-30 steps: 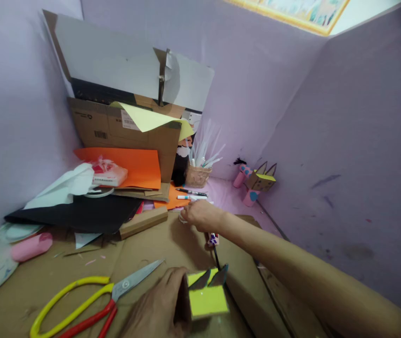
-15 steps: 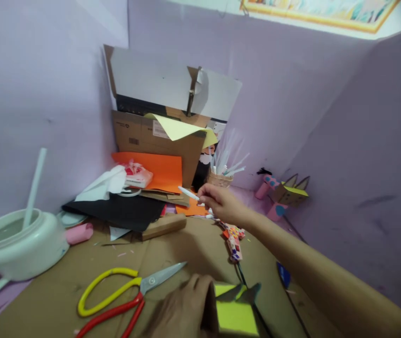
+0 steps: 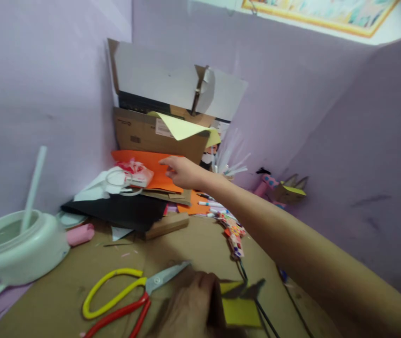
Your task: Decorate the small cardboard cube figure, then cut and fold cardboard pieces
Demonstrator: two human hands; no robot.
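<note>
My left hand [image 3: 189, 307] is at the bottom centre, its fingers curled against a small cardboard box [image 3: 241, 313] with yellow paper on it and dark pointed pieces on top. My right hand [image 3: 182, 172] reaches out in front of the orange sheet [image 3: 158, 182], index finger stretched out, with nothing visible in it. Just left of its fingertips lies a red and clear plastic packet [image 3: 139, 172]. Beside that, a thin pale ring shape [image 3: 118, 180] looks blurred. Scissors [image 3: 156, 281] with one yellow and one red handle lie open to the left of my left hand.
A white pot [image 3: 20, 249] with a stick in it stands at left. Black paper [image 3: 116, 211] and a cardboard bar [image 3: 167, 226] lie mid-table. Large cardboard boxes [image 3: 144, 129] lean at the back. Several markers [image 3: 210, 204] and a patterned paper figure [image 3: 234, 234] are right of centre.
My right hand has moved left and farther up, away from the markers to the orange sheet. The slim white stick-like thing it held no longer shows in it. My left hand stays on the box.
</note>
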